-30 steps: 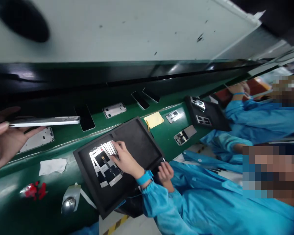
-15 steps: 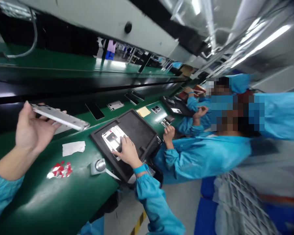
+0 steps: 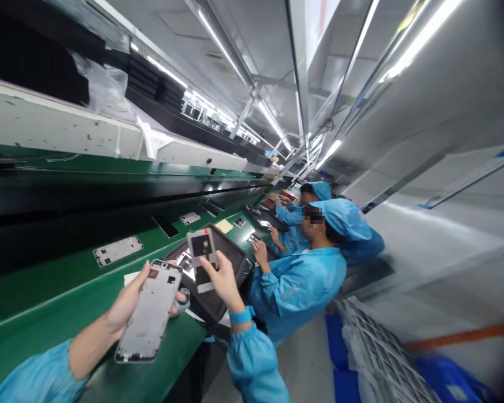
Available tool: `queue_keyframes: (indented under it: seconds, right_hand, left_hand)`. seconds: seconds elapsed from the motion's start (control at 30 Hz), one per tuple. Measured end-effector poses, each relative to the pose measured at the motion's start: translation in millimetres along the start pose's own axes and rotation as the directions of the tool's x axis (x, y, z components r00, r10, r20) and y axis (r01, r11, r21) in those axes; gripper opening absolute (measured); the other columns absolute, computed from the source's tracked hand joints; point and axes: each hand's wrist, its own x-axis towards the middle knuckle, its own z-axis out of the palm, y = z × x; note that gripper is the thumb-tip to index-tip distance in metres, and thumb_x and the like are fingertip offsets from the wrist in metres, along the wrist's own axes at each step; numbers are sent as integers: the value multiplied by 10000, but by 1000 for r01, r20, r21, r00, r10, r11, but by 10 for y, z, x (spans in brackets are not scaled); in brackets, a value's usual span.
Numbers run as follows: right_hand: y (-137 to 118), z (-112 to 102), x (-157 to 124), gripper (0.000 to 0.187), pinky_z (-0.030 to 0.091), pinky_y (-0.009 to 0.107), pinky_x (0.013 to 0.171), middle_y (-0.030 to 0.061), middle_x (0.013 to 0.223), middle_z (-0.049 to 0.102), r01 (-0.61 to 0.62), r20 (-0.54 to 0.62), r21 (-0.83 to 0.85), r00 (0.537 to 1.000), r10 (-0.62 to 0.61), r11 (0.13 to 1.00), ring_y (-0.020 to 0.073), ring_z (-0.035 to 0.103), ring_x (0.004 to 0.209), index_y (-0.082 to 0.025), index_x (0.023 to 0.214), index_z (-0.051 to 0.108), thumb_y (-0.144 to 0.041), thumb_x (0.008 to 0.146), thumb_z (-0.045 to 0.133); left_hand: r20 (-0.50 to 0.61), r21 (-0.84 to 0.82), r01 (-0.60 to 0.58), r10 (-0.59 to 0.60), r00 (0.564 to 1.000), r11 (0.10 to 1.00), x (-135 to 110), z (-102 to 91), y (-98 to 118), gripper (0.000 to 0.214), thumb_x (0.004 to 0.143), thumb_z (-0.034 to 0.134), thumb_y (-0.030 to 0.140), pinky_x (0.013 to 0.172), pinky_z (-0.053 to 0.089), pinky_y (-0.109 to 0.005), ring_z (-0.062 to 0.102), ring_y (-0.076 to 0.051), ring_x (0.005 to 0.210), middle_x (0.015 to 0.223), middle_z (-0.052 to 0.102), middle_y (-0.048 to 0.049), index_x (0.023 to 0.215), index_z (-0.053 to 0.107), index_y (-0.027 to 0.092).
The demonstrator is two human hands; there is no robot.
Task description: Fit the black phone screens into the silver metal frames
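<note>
My left hand point(image 3: 126, 299) is wrapped round a silver phone frame point(image 3: 148, 312), held flat-side up over the green bench point(image 3: 67, 302). My right hand point(image 3: 222, 277), with a blue wrist strap, pinches a thin flat part point(image 3: 202, 249) with a dark square on it, raised above the black tray point(image 3: 224, 252). More such parts lie in that tray under my right hand, partly hidden.
Phone frames point(image 3: 117, 249) and dark panels lie along the green conveyor strip. Two co-workers in blue coats and caps point(image 3: 302, 268) sit to the right at their own black trays. A grey crate point(image 3: 373, 358) stands on the floor.
My left hand brought the phone frame down and turned its flat side up. My right hand lifted one part out of the tray. The view swung up toward the ceiling.
</note>
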Motion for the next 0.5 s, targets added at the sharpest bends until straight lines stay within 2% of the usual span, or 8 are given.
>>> queue_keyframes:
  seconds: [0.1,0.2,0.27,0.3,0.33,0.4,0.47,0.5]
  right_hand:
    - [-377,320,-383,350,557,315,716,29,834,711,28,64,196,997,-42,980,204,674,777,-223,936,636,-564,988,580]
    - [-668,437,-647,369,605,365,830,77,993,762,25,-73,380,997,3,925,236,733,943,-233,1119,674,-561,1045,521]
    - [-827,408,-700,404,595,420,997,115,1270,736,71,-184,443,983,13,894,263,714,1176,-255,1278,670,-560,1054,529]
    - [-898,385,-696,421,575,441,1063,116,1370,703,96,-200,459,980,-3,883,272,686,1263,-266,1330,664,-558,1050,547]
    - [-965,368,-678,432,557,458,1111,113,1428,678,116,-191,479,981,-26,870,280,664,1319,-272,1357,663,-554,1044,567]
    - [-1079,371,-622,437,545,473,1149,108,1425,691,146,-173,533,983,-61,833,287,662,1339,-261,1346,680,-549,1024,612]
    - [-1163,423,-566,434,554,466,1148,112,1367,727,162,-201,590,978,-50,791,280,684,1310,-235,1304,691,-539,996,663]
    - [-1195,459,-544,426,562,459,1139,116,1346,735,169,-228,617,973,-31,769,274,695,1291,-222,1271,693,-536,983,683]
  left_hand:
    - [102,-24,9,-7,995,1000,-66,73,-159,786,1027,496,677,695,597,-312,767,-265,806,1051,788,-202,1619,447,163]
    - [138,23,-96,92,986,995,-124,78,-196,858,1008,459,743,751,597,-361,756,-275,829,1037,783,-162,1688,326,236]
    - [128,183,-212,190,973,960,-132,33,-200,842,1009,457,740,803,598,-395,753,-298,908,1102,777,-163,1690,332,260]
    - [127,299,-273,245,961,914,-127,3,-207,814,1013,463,728,865,597,-417,744,-320,1014,1201,759,-174,1676,376,263]
    - [132,426,-336,309,942,840,-118,-29,-220,779,1018,470,713,974,577,-447,703,-347,1172,1333,715,-180,1654,429,265]
    - [174,646,-439,440,881,624,-95,-85,-259,707,1039,461,671,1222,412,-498,466,-378,1499,1599,534,-148,1623,491,274]
    - [253,770,-495,519,816,402,-73,-129,-298,659,1072,427,608,1319,258,-517,242,-366,1626,1745,320,-97,1651,441,293]
    - [299,801,-511,530,793,313,-64,-146,-309,645,1087,415,566,1323,253,-526,212,-363,1637,1777,238,-81,1678,380,312]
